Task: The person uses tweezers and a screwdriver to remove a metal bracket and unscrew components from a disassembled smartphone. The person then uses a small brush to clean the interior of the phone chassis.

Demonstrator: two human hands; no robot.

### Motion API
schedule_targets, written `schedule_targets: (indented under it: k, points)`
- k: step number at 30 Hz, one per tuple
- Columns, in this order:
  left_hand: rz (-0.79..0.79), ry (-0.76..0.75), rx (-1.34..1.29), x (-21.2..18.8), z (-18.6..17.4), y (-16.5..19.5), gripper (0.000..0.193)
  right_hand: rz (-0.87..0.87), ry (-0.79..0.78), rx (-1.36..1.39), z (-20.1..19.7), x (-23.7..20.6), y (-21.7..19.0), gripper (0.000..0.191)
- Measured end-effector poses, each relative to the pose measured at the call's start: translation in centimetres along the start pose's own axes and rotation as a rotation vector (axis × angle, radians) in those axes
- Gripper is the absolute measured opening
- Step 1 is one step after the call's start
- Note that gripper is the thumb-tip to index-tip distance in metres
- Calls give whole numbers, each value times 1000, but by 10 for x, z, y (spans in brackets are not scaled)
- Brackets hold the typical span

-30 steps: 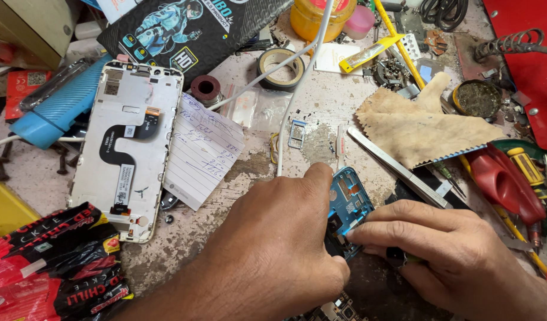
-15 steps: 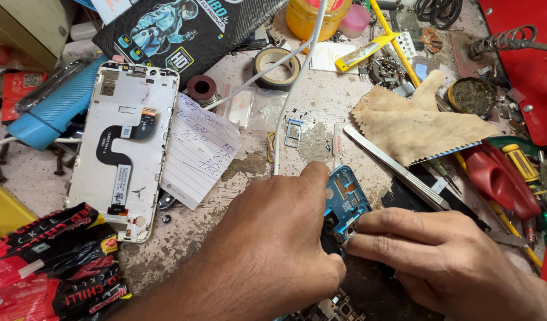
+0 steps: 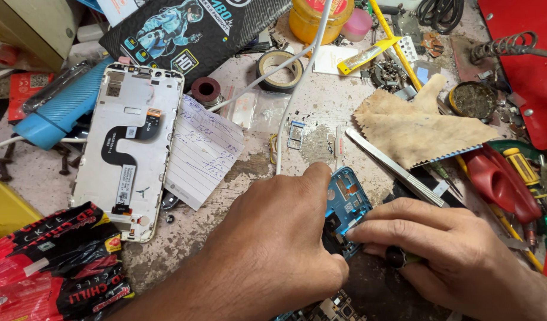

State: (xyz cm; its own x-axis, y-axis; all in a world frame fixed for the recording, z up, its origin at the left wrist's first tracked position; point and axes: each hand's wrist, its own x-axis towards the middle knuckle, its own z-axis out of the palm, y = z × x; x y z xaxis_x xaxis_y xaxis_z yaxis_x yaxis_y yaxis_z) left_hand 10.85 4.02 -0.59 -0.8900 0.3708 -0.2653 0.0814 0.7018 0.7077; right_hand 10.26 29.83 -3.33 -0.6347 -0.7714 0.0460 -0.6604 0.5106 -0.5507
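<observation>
**Blue circuit board held down between two hands on a crowded bench**

Blue circuit board (image 3: 348,205) is seen at the lower centre of the bench, a small irregular piece with silver shielding cans and tiny components on its face. Its upper corner stands clear; its lower and left parts are hidden under the hands. The left hand (image 3: 273,249) is laid over the board's left edge, with the thumb tip pressed against the upper corner, so the board is pinned rather than lifted. The right hand (image 3: 457,255) is closed around a dark tool handle (image 3: 401,257), and its index fingertip is set on the board's right edge; the tool's tip cannot be made out.

Little free surface is left around the board. Just beyond its upper right edge, metal tweezers (image 3: 395,167) lie at a slant, and a tan cloth (image 3: 419,128) is spread behind them. Red-handled tools (image 3: 502,184) are stacked near the right hand. A white cable (image 3: 300,83) runs down from the top and ends just above the left thumb. To the left, a handwritten paper slip (image 3: 202,151) and a white phone frame (image 3: 128,148) are lying well apart from the board, with a bare, stained patch of bench (image 3: 184,238) between them and the left hand. A red snack wrapper (image 3: 54,264) fills the lower left corner.
</observation>
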Motion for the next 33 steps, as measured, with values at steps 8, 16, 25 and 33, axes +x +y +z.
schedule_targets:
  k: [8, 16, 25, 33]
  points:
    - [-79, -102, 15, 5, -4, 2, 48, 115, 160, 19, 6, 0, 0, 28]
    - [-67, -119, 45, 12, -6, 1, 56, 69, 220, -8, 6, 3, 1, 28]
    - [-48, -157, 21, 16, -7, -3, 52, 100, 222, -27, 7, 8, 2, 28]
    - [-46, -158, 7, 17, -5, -6, 51, 44, 157, 14, 5, 7, 6, 32]
